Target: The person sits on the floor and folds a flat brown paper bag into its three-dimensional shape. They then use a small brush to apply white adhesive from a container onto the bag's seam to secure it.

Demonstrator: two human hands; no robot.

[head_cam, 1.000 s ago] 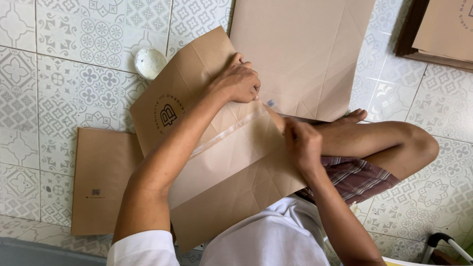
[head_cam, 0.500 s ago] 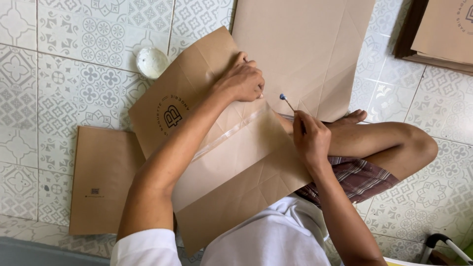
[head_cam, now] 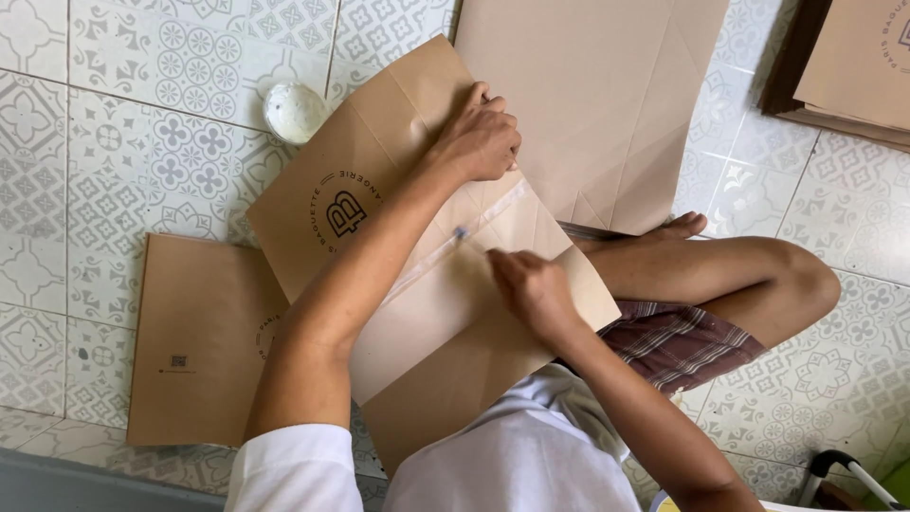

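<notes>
A folded brown paper sheet (head_cam: 445, 313) with a round dark logo lies across my lap and the tiled floor. My left hand (head_cam: 479, 140) presses down on its upper part, fingers curled. My right hand (head_cam: 533, 287) holds a thin stick (head_cam: 471, 241) with a small blue-grey tip, and the tip touches the pale strip (head_cam: 464, 232) running along the paper's folded edge. My bare leg (head_cam: 720, 275) is bent to the right of the paper.
A small white bowl (head_cam: 294, 110) sits on the tiles at the paper's upper left. Another flat brown paper bag (head_cam: 194, 332) lies to the left, a large plain sheet (head_cam: 607, 95) above, and more brown bags (head_cam: 853, 66) at top right.
My right hand has come down from a raised position, bringing the stick's tip onto the pale strip. My left hand has kept pressing the same spot.
</notes>
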